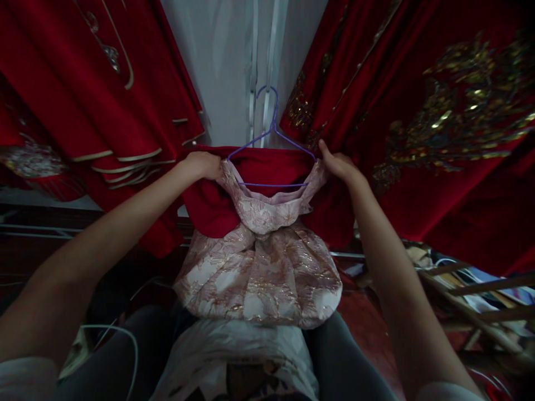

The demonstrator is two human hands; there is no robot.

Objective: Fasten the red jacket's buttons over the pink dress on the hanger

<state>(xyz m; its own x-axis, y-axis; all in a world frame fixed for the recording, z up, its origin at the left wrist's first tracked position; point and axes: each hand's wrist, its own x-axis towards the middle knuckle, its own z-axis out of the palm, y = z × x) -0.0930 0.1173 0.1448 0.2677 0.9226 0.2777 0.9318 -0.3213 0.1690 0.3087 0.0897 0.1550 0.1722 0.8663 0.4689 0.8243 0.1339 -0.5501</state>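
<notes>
Pink-gold brocade dress [261, 267] on purple hanger [271, 139]

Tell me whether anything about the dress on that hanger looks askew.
Slightly. The pink dress sits loosely on the purple hanger: its bodice sags and bunches below the bar, and a red cloth is bunched up behind it. The left hand and right hand each grip a shoulder.

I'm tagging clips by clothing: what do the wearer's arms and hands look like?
The left hand and right hand wear no gloves, and no watch or ring shows. The arms are uncovered up to a white left sleeve and right sleeve at the bottom corners.
</notes>
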